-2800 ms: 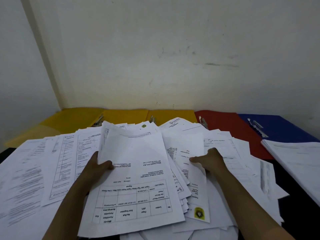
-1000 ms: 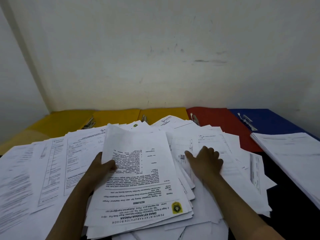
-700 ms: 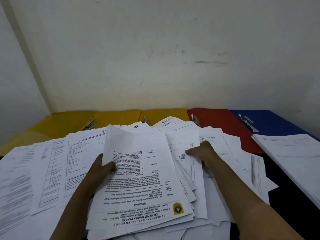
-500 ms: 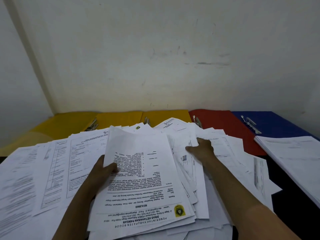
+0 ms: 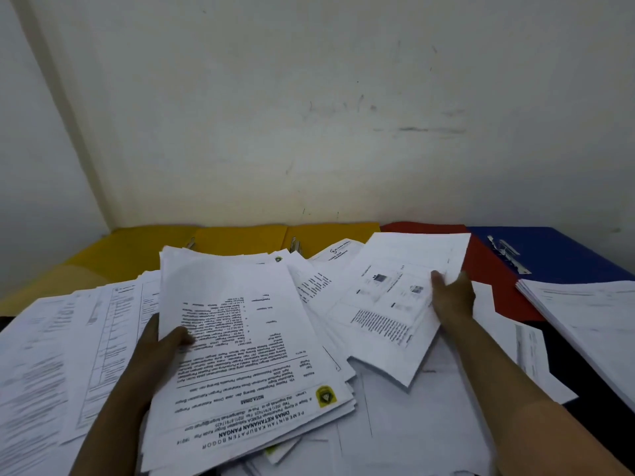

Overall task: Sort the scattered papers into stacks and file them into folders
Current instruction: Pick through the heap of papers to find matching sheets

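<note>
Gripping a thick stack (image 5: 247, 341) by its side edge, our left hand (image 5: 161, 352) curls its thumb over the top page. Beyond, our right hand (image 5: 452, 298) pinches a lifted sheet (image 5: 395, 304) above the scattered papers (image 5: 429, 424). Farther back lie yellow folders (image 5: 240, 237), a red folder (image 5: 491, 273) and a blue folder (image 5: 563, 252).

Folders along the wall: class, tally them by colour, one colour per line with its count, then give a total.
Yellow folders: 3
Red folder: 1
Blue folder: 1
Total: 5 folders, all lying open behind the loose papers.
</note>
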